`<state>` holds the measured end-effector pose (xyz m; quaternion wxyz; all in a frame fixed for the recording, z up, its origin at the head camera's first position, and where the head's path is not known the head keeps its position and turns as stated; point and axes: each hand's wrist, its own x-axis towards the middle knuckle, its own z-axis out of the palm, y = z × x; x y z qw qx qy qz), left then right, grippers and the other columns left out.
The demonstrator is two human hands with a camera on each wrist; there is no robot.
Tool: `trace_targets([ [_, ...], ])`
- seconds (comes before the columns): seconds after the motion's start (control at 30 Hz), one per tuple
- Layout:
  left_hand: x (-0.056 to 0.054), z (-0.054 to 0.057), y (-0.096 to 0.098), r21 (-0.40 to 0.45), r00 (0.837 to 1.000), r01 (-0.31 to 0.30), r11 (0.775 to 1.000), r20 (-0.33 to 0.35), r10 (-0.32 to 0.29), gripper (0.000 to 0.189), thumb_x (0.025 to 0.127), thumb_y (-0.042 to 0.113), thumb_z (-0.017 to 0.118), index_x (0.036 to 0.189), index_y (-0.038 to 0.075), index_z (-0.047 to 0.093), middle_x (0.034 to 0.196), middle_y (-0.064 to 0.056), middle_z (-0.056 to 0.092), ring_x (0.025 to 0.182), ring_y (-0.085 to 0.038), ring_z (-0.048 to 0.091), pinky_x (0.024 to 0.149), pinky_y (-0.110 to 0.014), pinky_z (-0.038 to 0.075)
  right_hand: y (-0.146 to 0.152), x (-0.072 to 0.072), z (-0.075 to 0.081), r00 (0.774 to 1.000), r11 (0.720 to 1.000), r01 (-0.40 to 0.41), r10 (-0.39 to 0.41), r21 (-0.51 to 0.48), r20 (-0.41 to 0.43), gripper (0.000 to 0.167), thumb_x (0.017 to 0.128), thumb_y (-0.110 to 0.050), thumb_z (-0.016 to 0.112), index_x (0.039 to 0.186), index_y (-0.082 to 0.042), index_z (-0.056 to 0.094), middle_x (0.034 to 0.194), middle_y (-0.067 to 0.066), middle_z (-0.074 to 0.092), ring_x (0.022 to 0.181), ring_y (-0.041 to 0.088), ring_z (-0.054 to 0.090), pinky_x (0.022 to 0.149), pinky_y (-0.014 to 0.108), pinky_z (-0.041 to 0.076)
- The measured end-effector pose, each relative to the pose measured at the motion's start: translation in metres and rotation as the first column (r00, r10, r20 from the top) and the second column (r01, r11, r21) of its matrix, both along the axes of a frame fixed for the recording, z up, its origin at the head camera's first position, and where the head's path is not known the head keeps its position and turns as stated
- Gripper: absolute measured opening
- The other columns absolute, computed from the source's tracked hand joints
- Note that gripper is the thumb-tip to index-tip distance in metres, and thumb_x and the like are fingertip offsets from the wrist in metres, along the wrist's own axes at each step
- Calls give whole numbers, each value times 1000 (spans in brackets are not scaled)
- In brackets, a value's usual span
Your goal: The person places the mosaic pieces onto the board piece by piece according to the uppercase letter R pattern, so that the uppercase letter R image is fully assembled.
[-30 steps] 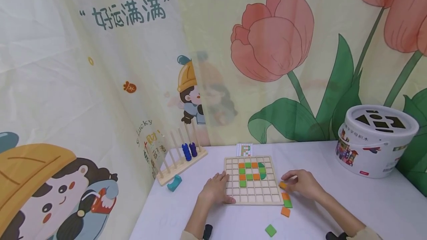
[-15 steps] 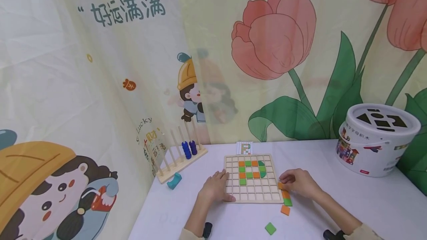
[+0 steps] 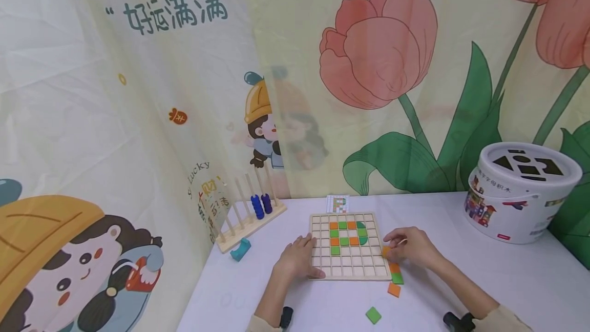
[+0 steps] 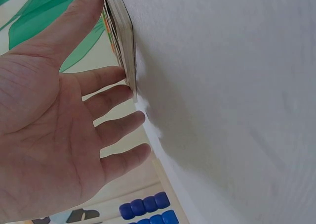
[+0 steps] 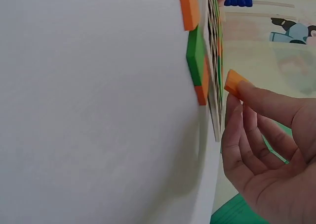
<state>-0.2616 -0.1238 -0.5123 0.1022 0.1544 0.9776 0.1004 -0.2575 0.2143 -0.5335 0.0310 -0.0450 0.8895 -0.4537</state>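
Orange square tile (image 5: 234, 82) sits pinched between my right hand's (image 3: 412, 248) fingertips, just off the wooden grid board's (image 3: 349, 270) edge. My left hand (image 3: 297, 259), fingers spread, steadies its other side. Most cells lie bare; four loose tiles (image 3: 394, 274) wait below my fingers.

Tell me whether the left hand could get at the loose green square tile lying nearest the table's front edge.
Probably yes: the left hand rests open against the wooden grid board, holding nothing, and only bare white table lies between it and the green square tile.
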Motion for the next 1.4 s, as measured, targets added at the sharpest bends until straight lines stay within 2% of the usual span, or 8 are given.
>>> trace_targets([
  [0.17, -1, 1, -2, -2, 1000, -3, 1000, 0, 3, 101, 75, 51, 91, 155, 7, 49, 164, -12, 42, 152, -34, 37, 122, -55, 35, -13, -7, 4, 998, 1000, -4, 4, -9, -60, 26, 81, -9, 90, 103, -6, 77, 82, -2, 70, 79, 17, 64, 64, 24, 56],
  [0.4, -1, 1, -1, -1, 1000, -7, 1000, 5, 7, 100, 75, 51, 91, 155, 8, 49, 164, -11, 42, 152, -34, 37, 122, -55, 35, -31, -19, 0, 1000, 999, 17, -18, -38, -24, 20, 85, -10, 87, 103, -8, 78, 83, -1, 70, 80, 16, 64, 67, 24, 57],
  [0.57, 1, 1, 1, 0, 1000, -13, 1000, 3, 13, 100, 74, 51, 91, 155, 8, 49, 164, -11, 42, 152, -34, 37, 122, -55, 35, -42, -23, -1, 1000, 997, 4, -3, -83, 7, 17, 88, -5, 83, 103, -6, 77, 83, 1, 69, 79, 17, 63, 66, 26, 58],
  [0.77, 2, 3, 0, 7, 1000, -14, 1000, -1, 14, 100, 74, 50, 92, 154, 8, 50, 164, -11, 42, 152, -34, 38, 122, -55, 35, -55, -31, -1, 1000, 996, -23, 22, -90, -5, 16, 86, -2, 83, 100, -6, 78, 81, 0, 70, 79, 17, 64, 67, 26, 57],
  [1.0, 3, 5, 0, 14, 1000, -9, 1000, -4, 9, 100, 74, 49, 92, 154, 6, 50, 164, -12, 43, 152, -35, 38, 122, -56, 35, -68, -33, 2, 1000, 994, -30, 29, -105, -8, 17, 85, -5, 86, 100, -5, 78, 80, 1, 69, 76, 18, 63, 63, 27, 56],
  [1.23, 3, 6, 1, 17, 1000, -15, 1000, 5, 15, 100, 74, 50, 91, 155, 7, 49, 164, -12, 42, 152, -34, 37, 123, -55, 33, -81, -37, -2, 1000, 997, -30, 30, -74, 0, 16, 85, -5, 86, 98, -9, 79, 79, -3, 71, 74, 14, 65, 62, 26, 55],
  [1.4, 3, 7, 1, 26, 1000, -20, 999, 19, 19, 99, 75, 49, 91, 155, 7, 49, 164, -11, 43, 152, -34, 37, 123, -55, 33, -89, -37, -3, 999, 995, -52, 51, -85, -11, 15, 85, -3, 85, 97, -7, 79, 79, -1, 71, 73, 15, 65, 59, 27, 56],
])
